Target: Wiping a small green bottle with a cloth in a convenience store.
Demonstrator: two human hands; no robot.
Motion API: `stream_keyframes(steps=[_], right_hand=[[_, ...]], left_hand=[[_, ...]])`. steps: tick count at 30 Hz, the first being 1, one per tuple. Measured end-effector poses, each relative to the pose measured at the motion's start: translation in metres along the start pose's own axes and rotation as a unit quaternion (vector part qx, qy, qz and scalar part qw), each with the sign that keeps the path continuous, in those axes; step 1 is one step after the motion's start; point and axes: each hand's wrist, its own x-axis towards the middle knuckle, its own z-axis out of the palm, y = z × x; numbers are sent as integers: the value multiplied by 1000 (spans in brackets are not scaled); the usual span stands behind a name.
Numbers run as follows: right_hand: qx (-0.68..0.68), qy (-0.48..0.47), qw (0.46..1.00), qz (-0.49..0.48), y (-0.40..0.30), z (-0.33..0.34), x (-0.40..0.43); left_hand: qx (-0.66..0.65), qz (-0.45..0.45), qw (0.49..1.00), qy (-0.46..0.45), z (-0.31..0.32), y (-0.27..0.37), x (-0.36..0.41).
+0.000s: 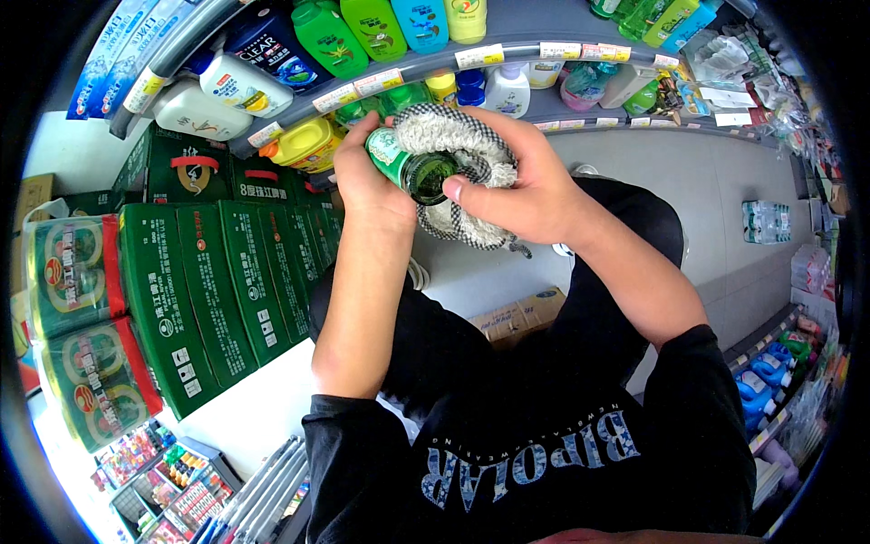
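Observation:
My left hand [372,170] grips a green bottle [387,155] with a pale label, held up before the shelf. The bottle's round, dark green glassy end is turned towards me. My right hand [527,183] holds a bunched whitish terry cloth [445,134] with a black-and-white checked edging. The cloth lies against the bottle's side, and my right thumb rests at the rim of the round end. Part of the bottle is hidden behind the cloth and my fingers.
Shampoo bottles [329,39] line the upper shelf ahead; a white pump bottle [508,90] stands on the tier below. Stacked green beer cartons [180,299] rise on my left. Between my legs is a cardboard box [520,316]. A wrapped bottle pack [767,222] sits on the floor at right.

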Motion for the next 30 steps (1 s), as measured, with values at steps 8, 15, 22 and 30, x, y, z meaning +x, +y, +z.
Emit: stream_keyframes(steps=[8, 15, 22, 30], right_hand=[[62, -2, 997, 34, 3, 1, -1], [122, 30, 992, 19, 4, 6, -2], [202, 23, 977, 69, -2, 7, 2], [206, -26, 976, 71, -1, 5, 3]], left_hand=[[-4, 6, 1000, 8, 2, 0, 0], [-6, 22, 999, 23, 3, 1, -3], [-20, 47, 999, 19, 3, 2, 2], [-15, 55, 998, 9, -2, 5, -5]])
